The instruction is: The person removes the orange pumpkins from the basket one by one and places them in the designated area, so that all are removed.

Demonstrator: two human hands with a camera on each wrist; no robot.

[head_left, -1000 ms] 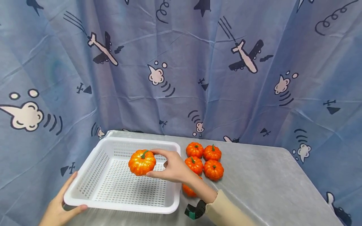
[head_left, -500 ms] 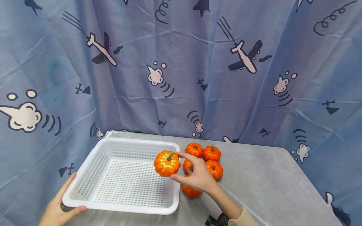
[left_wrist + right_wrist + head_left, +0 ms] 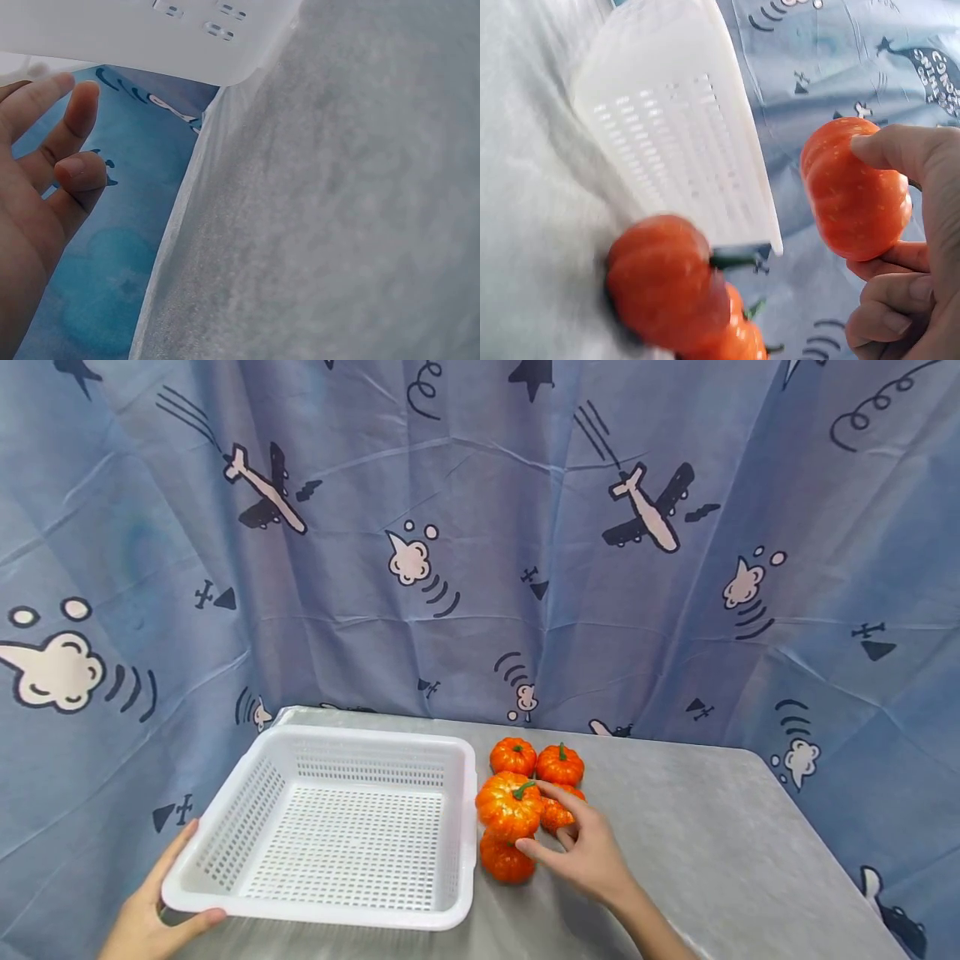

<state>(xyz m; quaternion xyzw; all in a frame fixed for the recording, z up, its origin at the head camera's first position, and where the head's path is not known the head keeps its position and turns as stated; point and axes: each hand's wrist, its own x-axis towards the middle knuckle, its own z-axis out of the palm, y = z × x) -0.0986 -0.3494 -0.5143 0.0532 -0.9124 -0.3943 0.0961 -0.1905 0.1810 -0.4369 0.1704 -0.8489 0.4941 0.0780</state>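
My right hand pinches a small orange pumpkin with a green stem between thumb and fingers. In the right wrist view the held pumpkin hangs in the air, apart from the pumpkins on the table. Below it in the head view, a front pumpkin is partly covered. My left hand holds the front left corner of a white plastic basket, thumb at the front rim and fingers along the left side. In the left wrist view its fingertips show below the basket wall.
Behind the held pumpkin sit a back left pumpkin, a back right pumpkin and a middle right pumpkin. They stand beside the basket on a grey-covered table. A blue patterned curtain hangs behind.
My right hand has carried the pumpkin rightward from over the basket, past its right rim, and lower above the other pumpkins. My left hand stays at the basket's corner.
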